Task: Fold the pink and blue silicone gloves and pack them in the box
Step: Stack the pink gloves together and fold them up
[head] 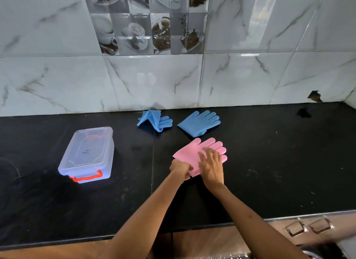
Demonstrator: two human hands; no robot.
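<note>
A person works at a black kitchen countertop [269, 162] backed by white marble-look wall tiles [154, 81], both bare forearms reaching in from the lower edge. The left hand [181, 169] is closed on the cuff end of a pink silicone glove [194, 152], pinching its near corner, while the right hand [212, 166] lies flat on the glove's palm, fingers spread and pressing it to the surface. Whether 1 pink glove or 2 stacked ones lie under the hands is hard to make out from this angle. Behind it, near the wall, 2 blue gloves sit apart: a flat blue glove [199, 122] just beyond the pink one, fingers pointing to the right, and a folded blue glove [154, 120] to its left, tented upward with its bristled fingers showing. Well to the left stands the clear plastic box [87, 154], its lid on and a red handle [86, 177] at its near end.
</note>
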